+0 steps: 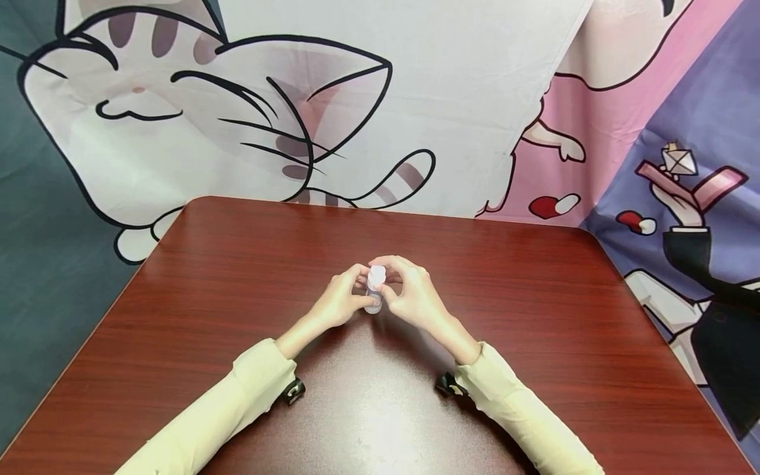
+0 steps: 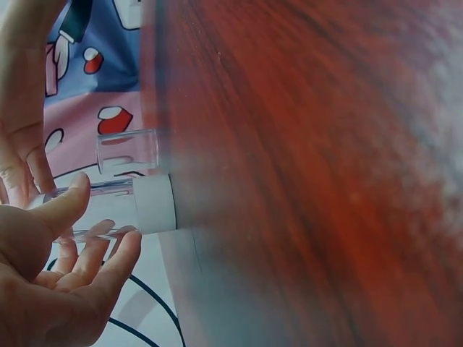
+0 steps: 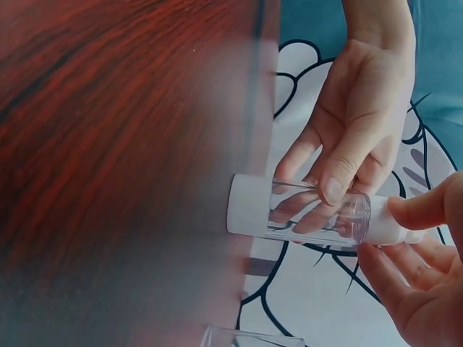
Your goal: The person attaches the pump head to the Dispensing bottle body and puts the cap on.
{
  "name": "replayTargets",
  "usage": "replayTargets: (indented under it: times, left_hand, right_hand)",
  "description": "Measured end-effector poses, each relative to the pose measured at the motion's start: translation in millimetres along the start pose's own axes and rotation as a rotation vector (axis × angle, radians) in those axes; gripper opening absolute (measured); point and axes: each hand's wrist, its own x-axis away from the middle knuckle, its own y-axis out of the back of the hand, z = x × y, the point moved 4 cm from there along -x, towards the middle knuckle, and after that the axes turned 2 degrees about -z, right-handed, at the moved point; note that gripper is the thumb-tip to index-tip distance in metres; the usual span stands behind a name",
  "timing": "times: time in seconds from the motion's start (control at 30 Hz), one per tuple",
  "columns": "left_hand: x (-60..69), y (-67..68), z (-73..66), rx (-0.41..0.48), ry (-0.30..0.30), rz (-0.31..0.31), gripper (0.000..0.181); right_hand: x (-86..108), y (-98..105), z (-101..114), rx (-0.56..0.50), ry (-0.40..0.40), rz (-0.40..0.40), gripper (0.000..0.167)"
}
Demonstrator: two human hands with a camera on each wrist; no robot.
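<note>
A clear bottle (image 1: 373, 305) with a white base (image 2: 155, 203) and a white top (image 3: 383, 220) stands upright on the table. My left hand (image 1: 340, 300) grips its clear body between thumb and fingers; in the right wrist view this left hand (image 3: 362, 123) has its thumb across the near side. My right hand (image 1: 415, 298) pinches the white top, and in the right wrist view the right hand (image 3: 419, 267) has its thumb and fingers on opposite sides of it. Close by is a separate clear, cup-like piece (image 2: 127, 152), partly seen in the right wrist view (image 3: 253, 339).
The reddish-brown table (image 1: 267, 251) reflects light near its front. Behind it hangs a cartoon-cat cloth (image 1: 463, 86), with pink and blue parts to the right. A dark object (image 1: 730, 356) lies beyond the table's right edge. Dark wrist devices (image 1: 293, 391) sit at both cuffs.
</note>
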Motion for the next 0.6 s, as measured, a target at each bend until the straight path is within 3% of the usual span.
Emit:
replayTargets:
  times: [0.6]
  left_hand:
    - [-0.6, -0.1, 0.7, 0.016, -0.011, -0.013, 0.041]
  right_hand:
    - [0.5, -2.4, 1.4, 0.096, -0.046, -0.09, 0.031]
